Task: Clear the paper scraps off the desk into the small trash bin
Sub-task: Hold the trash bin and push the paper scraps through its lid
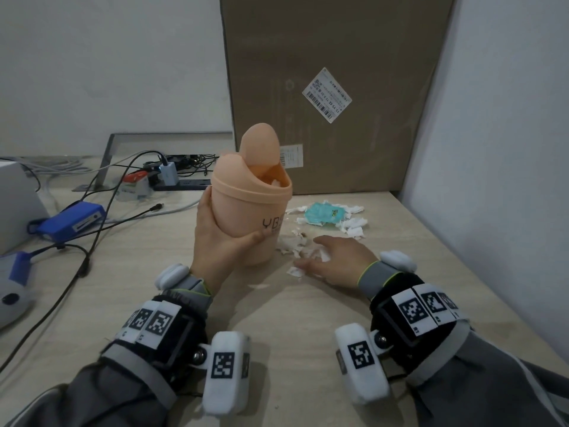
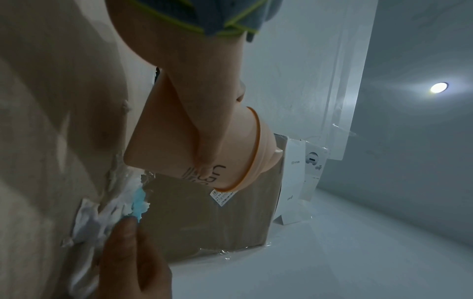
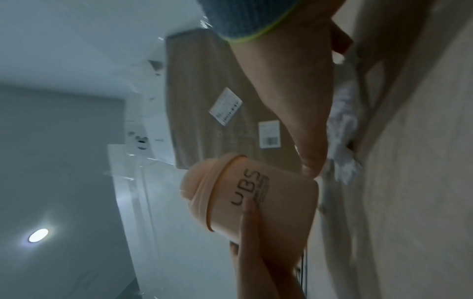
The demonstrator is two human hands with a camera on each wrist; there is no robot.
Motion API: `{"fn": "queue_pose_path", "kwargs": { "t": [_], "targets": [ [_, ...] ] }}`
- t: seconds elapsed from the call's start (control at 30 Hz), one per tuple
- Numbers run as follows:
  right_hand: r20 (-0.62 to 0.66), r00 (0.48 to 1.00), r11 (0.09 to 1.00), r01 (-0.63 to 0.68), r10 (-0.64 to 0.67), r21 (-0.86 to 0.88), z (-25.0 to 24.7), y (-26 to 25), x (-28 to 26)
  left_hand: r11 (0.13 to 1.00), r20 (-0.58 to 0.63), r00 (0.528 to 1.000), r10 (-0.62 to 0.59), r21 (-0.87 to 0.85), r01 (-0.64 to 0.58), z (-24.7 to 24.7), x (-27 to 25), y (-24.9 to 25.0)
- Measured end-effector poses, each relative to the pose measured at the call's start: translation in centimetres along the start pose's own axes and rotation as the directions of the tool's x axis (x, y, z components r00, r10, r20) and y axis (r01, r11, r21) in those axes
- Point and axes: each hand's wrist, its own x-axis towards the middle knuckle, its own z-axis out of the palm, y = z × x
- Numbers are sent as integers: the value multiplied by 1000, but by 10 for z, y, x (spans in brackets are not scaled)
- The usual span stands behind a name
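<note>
My left hand (image 1: 226,234) grips the small peach trash bin (image 1: 246,211) around its body, thumb across the front, and holds it tilted just above the desk with its swing lid tipped open. Torn white paper scraps (image 1: 291,245) lie right of the bin. My right hand (image 1: 311,252) lies palm down on them, thumb and fingers stretched out toward the bin. More white scraps and a teal wrapper (image 1: 323,213) lie farther back. In the right wrist view the scraps (image 3: 343,125) sit under that hand, beside the bin (image 3: 268,202). The left wrist view shows the bin (image 2: 166,131) above the scraps (image 2: 97,218).
A tall cardboard box (image 1: 332,87) stands against the wall behind the scraps. A white wall (image 1: 508,149) borders the desk on the right. Cables, a power strip (image 1: 178,182), a blue device (image 1: 70,220) and a white box (image 1: 15,204) crowd the left side.
</note>
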Motion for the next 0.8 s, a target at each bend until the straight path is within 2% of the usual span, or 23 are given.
{"fn": "queue_pose_path", "kwargs": {
  "t": [0.17, 0.33, 0.43, 0.53, 0.57, 0.63, 0.7, 0.8],
  "targets": [
    [-35, 997, 990, 67, -72, -127, 11, -9, 5, 1000, 13, 1000, -24, 10, 24, 1, 1, -1],
    [-77, 992, 994, 101, -104, -43, 15, -8, 11, 999, 14, 1000, -24, 35, 24, 1, 1, -3],
    [-145, 984, 994, 105, -101, 18, 19, -1, 17, 999, 16, 1000, -20, 35, 19, 1, 0, -3],
    [-270, 962, 984, 91, -47, 154, 14, 4, 18, 999, 16, 1000, -10, 42, 10, 0, 0, -2],
    [-336, 942, 974, 97, -24, 203, 11, 6, 18, 999, 18, 1000, -2, 49, 1, 0, 0, -2],
    [-498, 867, 949, 140, 21, 284, 2, 6, 13, 998, 31, 999, 12, 65, -14, -1, 0, -1],
    [-653, 756, 908, 242, 44, 342, -7, 4, 8, 996, 53, 998, 29, 77, -33, -1, 0, -2],
    [-788, 614, 838, 402, 51, 368, -16, -5, -2, 992, 94, 994, 53, 110, -64, 0, 0, -1]
  ]
}}
